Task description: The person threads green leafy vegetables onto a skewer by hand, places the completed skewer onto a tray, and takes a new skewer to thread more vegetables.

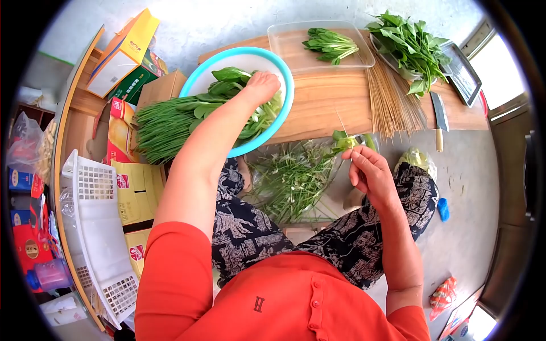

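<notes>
Wooden tabletop (324, 105) curved above grey floor (472, 187). At left, chives (165, 128) lay against the basin (290, 91); a bump could have scattered them. Our left hand (263, 86) sat among leafy greens (213, 98) inside the basin, fingers bunched; whether they gripped a stalk, we could not tell. Blind pulling might have torn leaves. Our right hand (369, 170) pinched a thin skewer (340, 122), a green piece (343, 142) at the fingertips; slipping could have pricked us or split it. Rightward, loose skewers (392, 105) overhung the edge, risking snags; the cleaver (439, 113), handle jutting out, could have fallen if knocked.
</notes>
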A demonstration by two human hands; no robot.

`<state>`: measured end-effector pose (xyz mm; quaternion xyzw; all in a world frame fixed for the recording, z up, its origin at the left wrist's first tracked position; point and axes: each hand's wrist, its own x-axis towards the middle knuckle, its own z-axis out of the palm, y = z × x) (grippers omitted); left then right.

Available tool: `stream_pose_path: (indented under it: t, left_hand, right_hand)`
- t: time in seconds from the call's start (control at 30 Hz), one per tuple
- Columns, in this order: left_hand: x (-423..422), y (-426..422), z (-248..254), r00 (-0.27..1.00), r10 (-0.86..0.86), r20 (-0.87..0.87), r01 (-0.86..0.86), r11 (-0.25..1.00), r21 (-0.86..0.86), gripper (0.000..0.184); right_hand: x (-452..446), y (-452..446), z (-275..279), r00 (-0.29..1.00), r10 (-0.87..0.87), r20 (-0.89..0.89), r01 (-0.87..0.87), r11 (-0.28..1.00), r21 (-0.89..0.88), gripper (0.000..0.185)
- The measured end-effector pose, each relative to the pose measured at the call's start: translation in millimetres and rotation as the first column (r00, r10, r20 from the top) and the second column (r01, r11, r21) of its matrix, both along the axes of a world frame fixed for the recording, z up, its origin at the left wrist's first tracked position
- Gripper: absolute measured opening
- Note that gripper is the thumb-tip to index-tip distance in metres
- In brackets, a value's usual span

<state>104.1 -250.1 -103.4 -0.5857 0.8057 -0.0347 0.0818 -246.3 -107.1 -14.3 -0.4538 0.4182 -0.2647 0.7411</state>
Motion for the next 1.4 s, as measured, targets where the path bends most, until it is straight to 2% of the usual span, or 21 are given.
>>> stream_pose_path:
  t: [0.03, 0.07, 0.17, 0.23, 0.3, 0.37, 0.43, 0.53, 0.57, 0.6, 0.63, 0.67, 0.7, 0.8, 0.83, 0.9, 0.97, 1.03, 1.1, 1.23, 1.4]
  left_hand:
    - [-0.9, 0.5, 1.9, 0.992, -0.029, 0.122, 0.026, 0.999, 0.029, 0.018]
    - [0.6, 1.6, 2.3, 0.992, -0.028, 0.123, 0.025, 0.999, 0.027, 0.018]
    - [12.3, 7.2, 5.0, 0.998, -0.059, -0.006, 0.058, 0.996, -0.069, 0.014]
    - [18.4, 16.9, 19.7, 0.98, -0.01, -0.197, -0.022, 0.987, -0.16, 0.008]
    - [26.9, 23.9, 39.2, 0.976, 0.072, -0.205, -0.105, 0.983, -0.154, 0.008]
    - [38.5, 34.2, 60.4, 0.856, 0.137, -0.499, -0.267, 0.943, -0.2, 0.013]
    - [50.9, 40.4, 81.5, 0.746, 0.177, -0.642, -0.402, 0.888, -0.223, 0.021]
    - [73.8, 46.5, 105.2, 0.377, 0.101, -0.921, -0.525, 0.842, -0.122, 0.022]
    - [80.2, 48.6, 110.2, 0.38, 0.092, -0.92, -0.532, 0.836, -0.136, 0.022]
    - [80.7, 54.5, 121.1, 0.147, 0.054, -0.988, -0.538, 0.842, -0.034, 0.022]
    - [80.6, 61.1, 130.6, -0.096, 0.019, -0.995, -0.516, 0.854, 0.066, 0.021]
    - [79.1, 68.4, 138.4, -0.222, 0.024, -0.975, -0.479, 0.868, 0.13, 0.019]
    - [77.8, 73.5, 138.5, -0.219, 0.015, -0.976, -0.483, 0.867, 0.122, 0.019]
    - [55.9, 93.8, 130.3, -0.51, 0.106, -0.853, -0.263, 0.926, 0.273, 0.027]
    - [46.3, 101.2, 124.9, -0.501, 0.129, -0.856, -0.184, 0.95, 0.251, 0.03]
    - [17.5, 118.7, 117.1, -0.602, 0.208, -0.771, -0.068, 0.949, 0.308, 0.033]
    - [-13.4, 137.3, 108.0, -0.637, 0.234, -0.734, -0.012, 0.95, 0.313, 0.035]
    - [-44.5, 157.2, 106.3, -0.633, 0.283, -0.721, 0.02, 0.937, 0.35, 0.034]
    - [-66.1, 174.0, 104.3, -0.59, 0.311, -0.745, 0.051, 0.935, 0.35, 0.033]
    - [-92.8, 200.9, 103.7, -0.554, 0.373, -0.744, 0.012, 0.897, 0.441, 0.028]
    - [-111.7, 217.5, 112.6, -0.518, 0.385, -0.764, 0.051, 0.905, 0.421, 0.026]
  right_hand:
    - [0.6, -0.1, 0.0, 1.0, 0.0, -0.001, 0.0, 1.0, -0.002, 0.021]
    - [0.9, -0.4, 0.4, 1.0, 0.001, -0.001, -0.001, 1.0, -0.003, 0.021]
    - [0.5, 0.0, 1.3, 1.0, 0.0, 0.004, 0.0, 1.0, -0.006, 0.021]
    - [0.4, 0.9, 1.1, 1.0, 0.001, 0.003, -0.001, 1.0, 0.001, 0.021]
    - [1.0, 1.8, -0.6, 1.0, 0.006, 0.004, -0.006, 1.0, -0.003, 0.021]
    - [0.8, 1.6, -3.5, 1.0, 0.012, 0.005, -0.012, 1.0, -0.016, 0.021]
    - [0.6, 2.1, -8.4, 1.0, 0.014, 0.005, -0.014, 1.0, -0.019, 0.021]
    - [1.2, 1.9, -15.7, 1.0, 0.017, 0.004, -0.017, 0.999, -0.036, 0.021]
    - [1.7, 2.0, -17.6, 1.0, 0.014, 0.004, -0.014, 0.999, -0.036, 0.021]
    - [2.3, 2.5, -17.9, 1.0, 0.005, 0.008, -0.005, 0.999, -0.036, 0.021]
    - [2.2, 2.6, -20.6, 1.0, 0.012, 0.01, -0.012, 0.999, -0.048, 0.021]
    - [2.2, 2.6, -24.2, 0.999, -0.003, 0.039, 0.004, 0.999, -0.038, 0.021]
    - [3.8, 3.0, -23.6, 0.997, -0.02, 0.069, 0.022, 0.999, -0.025, 0.021]
    - [10.6, 2.5, -14.7, 0.993, -0.05, 0.104, 0.057, 0.996, -0.067, 0.02]
    - [15.1, 2.2, -6.7, 0.991, -0.052, 0.123, 0.063, 0.995, -0.082, 0.02]
    - [23.9, -4.7, 5.6, 0.98, -0.038, 0.196, 0.051, 0.997, -0.062, 0.018]
    - [38.9, -8.1, 27.8, 0.98, -0.048, 0.194, 0.067, 0.993, -0.096, 0.016]
    - [55.7, -14.0, 36.4, 0.98, -0.058, 0.192, 0.084, 0.988, -0.13, 0.014]
    - [67.7, -21.6, 35.7, 0.949, -0.037, 0.314, 0.115, 0.966, -0.231, 0.014]
    - [82.4, -23.1, 34.8, 0.949, -0.05, 0.311, 0.121, 0.97, -0.21, 0.017]
    - [87.5, -13.2, 32.2, 0.955, -0.031, 0.297, 0.08, 0.985, -0.155, 0.023]
